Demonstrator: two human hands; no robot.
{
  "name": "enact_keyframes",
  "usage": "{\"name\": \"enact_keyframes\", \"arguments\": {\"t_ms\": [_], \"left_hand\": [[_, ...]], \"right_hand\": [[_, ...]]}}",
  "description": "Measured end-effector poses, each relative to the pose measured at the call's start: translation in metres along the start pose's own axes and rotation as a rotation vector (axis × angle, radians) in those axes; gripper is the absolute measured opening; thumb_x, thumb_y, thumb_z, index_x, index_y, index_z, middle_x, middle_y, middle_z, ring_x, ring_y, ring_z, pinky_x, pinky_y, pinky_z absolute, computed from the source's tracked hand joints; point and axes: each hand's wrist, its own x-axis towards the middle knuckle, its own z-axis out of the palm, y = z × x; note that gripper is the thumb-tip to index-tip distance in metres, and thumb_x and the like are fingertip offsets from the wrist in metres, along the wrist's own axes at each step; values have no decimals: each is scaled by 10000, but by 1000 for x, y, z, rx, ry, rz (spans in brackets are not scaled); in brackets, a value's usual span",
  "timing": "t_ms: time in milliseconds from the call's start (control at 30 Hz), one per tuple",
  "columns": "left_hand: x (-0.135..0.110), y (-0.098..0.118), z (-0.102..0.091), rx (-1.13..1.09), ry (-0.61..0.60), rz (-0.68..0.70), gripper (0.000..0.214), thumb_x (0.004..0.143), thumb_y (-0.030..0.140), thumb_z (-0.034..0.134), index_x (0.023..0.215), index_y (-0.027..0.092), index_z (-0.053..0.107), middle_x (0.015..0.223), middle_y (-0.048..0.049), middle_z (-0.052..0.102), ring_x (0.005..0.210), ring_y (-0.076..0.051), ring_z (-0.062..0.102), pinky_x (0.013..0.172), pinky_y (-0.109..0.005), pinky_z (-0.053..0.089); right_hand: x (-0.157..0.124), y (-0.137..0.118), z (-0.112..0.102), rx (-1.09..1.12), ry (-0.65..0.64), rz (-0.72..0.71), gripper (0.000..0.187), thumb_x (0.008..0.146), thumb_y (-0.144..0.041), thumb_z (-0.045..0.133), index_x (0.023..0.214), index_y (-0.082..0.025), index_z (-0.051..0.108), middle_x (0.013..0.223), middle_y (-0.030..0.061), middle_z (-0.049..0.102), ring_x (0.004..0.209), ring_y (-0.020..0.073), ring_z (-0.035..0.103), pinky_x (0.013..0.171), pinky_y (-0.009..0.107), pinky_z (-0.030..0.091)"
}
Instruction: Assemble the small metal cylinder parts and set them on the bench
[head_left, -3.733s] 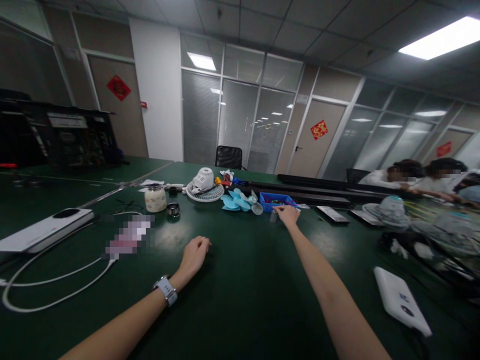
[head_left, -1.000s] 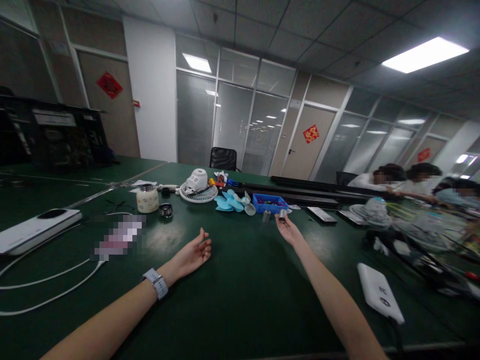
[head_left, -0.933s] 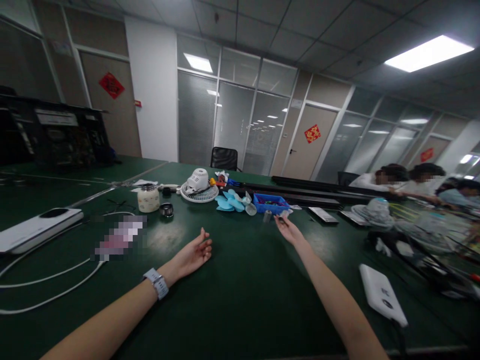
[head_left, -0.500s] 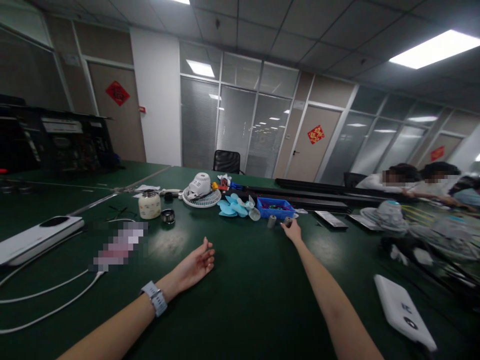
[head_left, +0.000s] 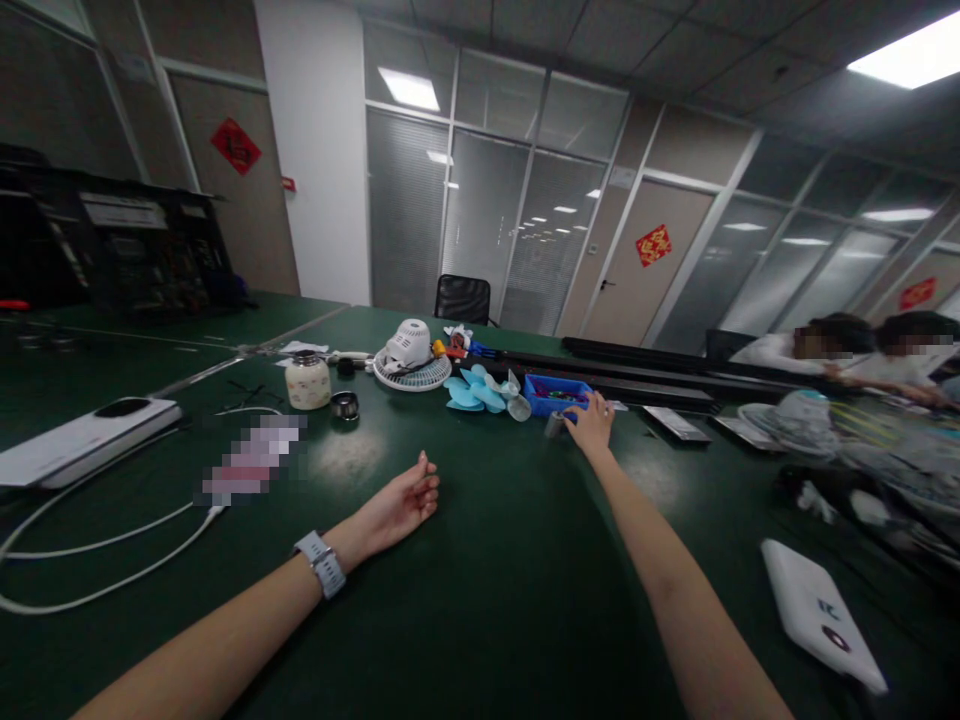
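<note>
My right hand (head_left: 592,422) is stretched far out, palm down on the green table (head_left: 487,560). Its fingers lie spread just in front of a small blue tray (head_left: 551,404) of small parts. A small grey cylinder (head_left: 553,426) stands right beside its thumb; I cannot tell whether they touch. My left hand (head_left: 401,500) rests on the table, palm up, with its fingers loosely apart and nothing in it. A watch (head_left: 321,562) is on that wrist.
Behind the tray lie a light blue fan blade (head_left: 472,392), a white fan grille with motor housing (head_left: 409,368), a cream jar (head_left: 308,381) and a dark ring (head_left: 345,405). A white device (head_left: 90,440) with cable (head_left: 112,542) sits left, a white power bank (head_left: 821,615) right. People (head_left: 825,350) sit far right.
My right hand held a small cylinder palm up, then turned over and moved forward to the blue tray. My left hand stayed palm up. The view tilted down a little.
</note>
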Motion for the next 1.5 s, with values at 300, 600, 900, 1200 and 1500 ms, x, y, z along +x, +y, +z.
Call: {"name": "enact_keyframes", "arguments": {"t_ms": [300, 600, 900, 1200, 1500], "left_hand": [[4, 0, -3, 1, 36, -41, 159, 881, 272, 594, 822, 124, 593, 695, -19, 574, 580, -80, 543, 542, -184, 459], [-1, 3, 6, -21, 91, -71, 168, 902, 222, 555, 787, 109, 602, 660, -24, 579, 555, -80, 551, 523, -181, 459], [0, 2, 4, -16, 85, -67, 133, 873, 212, 601, 796, 104, 615, 674, -28, 594, 580, -85, 574, 551, -185, 483], [0, 2, 5, -18, 98, -73, 148, 888, 201, 573, 784, 104, 612, 683, -32, 597, 578, -85, 574, 552, -185, 489], [1, 1, -1, -10, 56, -75, 126, 866, 215, 610, 806, 105, 615, 697, -30, 601, 594, -88, 581, 565, -192, 491]], "right_hand": [[18, -3, 19, -148, -95, -9, 191, 767, -333, 639, 841, -206, 761, 1342, 118, 480, 1337, 321, 222, 1099, 529, 82], [24, -11, 22, -248, -99, -146, 326, 858, -363, 491, 805, -168, 747, 1333, 164, 515, 1342, 348, 254, 1111, 526, 52], [26, -11, 20, -228, -141, -221, 336, 872, -366, 479, 784, -169, 737, 1295, 167, 551, 1336, 333, 285, 1127, 495, 64], [29, -5, 17, -231, -208, -176, 267, 815, -289, 516, 877, -191, 756, 1233, 123, 581, 1293, 300, 313, 1101, 475, 85], [37, -5, 15, -226, -353, -109, 249, 762, -268, 557, 896, -213, 760, 1212, 119, 582, 1259, 293, 323, 1068, 481, 116]]}}
